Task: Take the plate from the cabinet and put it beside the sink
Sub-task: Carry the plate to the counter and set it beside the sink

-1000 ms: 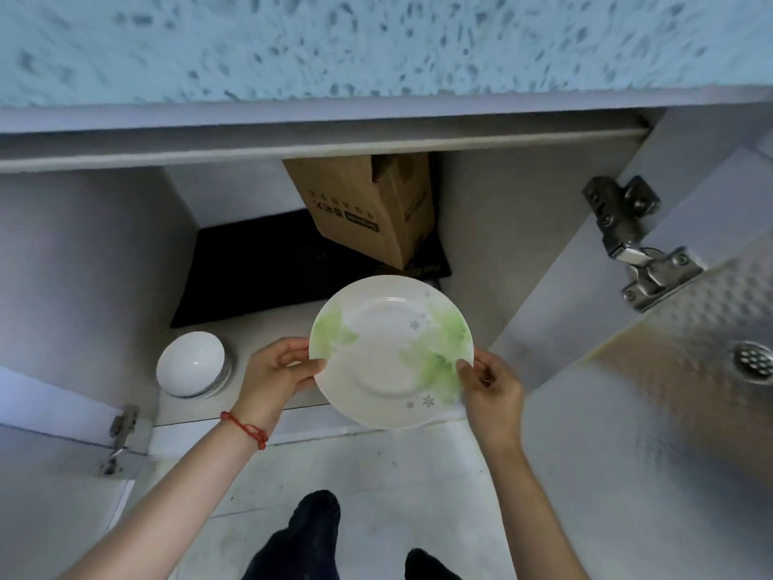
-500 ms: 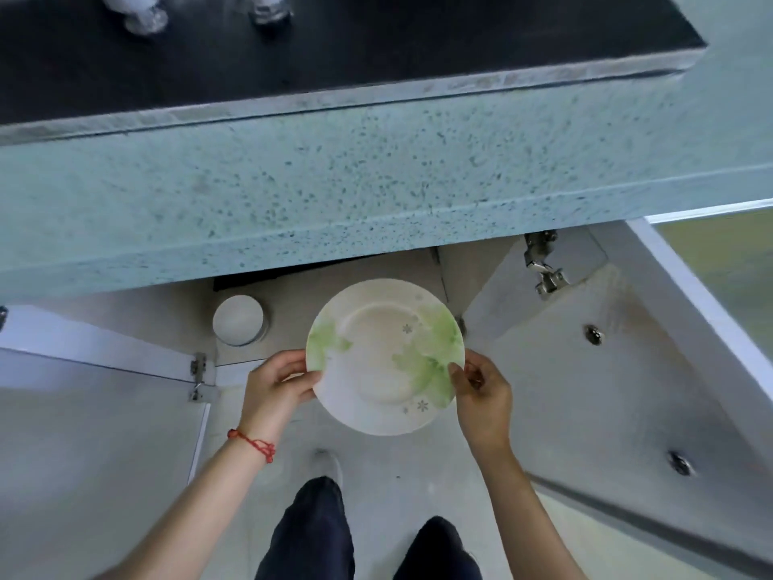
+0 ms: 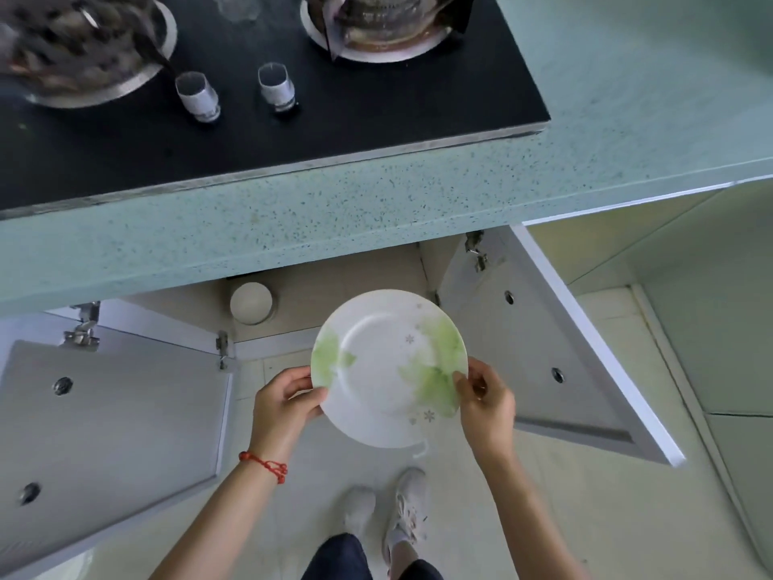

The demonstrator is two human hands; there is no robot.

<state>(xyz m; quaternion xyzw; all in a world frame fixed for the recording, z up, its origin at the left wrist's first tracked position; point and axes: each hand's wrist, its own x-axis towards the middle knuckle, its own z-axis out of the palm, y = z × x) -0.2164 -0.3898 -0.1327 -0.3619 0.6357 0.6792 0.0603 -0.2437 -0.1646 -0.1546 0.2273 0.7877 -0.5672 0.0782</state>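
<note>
Plate [image 3: 389, 368] is gripped at opposite rims by the left hand [image 3: 284, 406] and right hand [image 3: 487, 401], below the counter [image 3: 293, 228] edge, outside the cabinet. It should be kept level and lifted clear of that edge.

One plate [image 3: 387, 370], two hands, one upturned bowl [image 3: 251, 304], two stove knobs, two burners, two open cabinet doors.

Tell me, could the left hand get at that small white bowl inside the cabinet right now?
Probably not as things stand. The left hand grips the plate rim, as does the right hand. The white bowl sits back under the countertop; the doors are open, so a freed hand could likely reach in.
</note>
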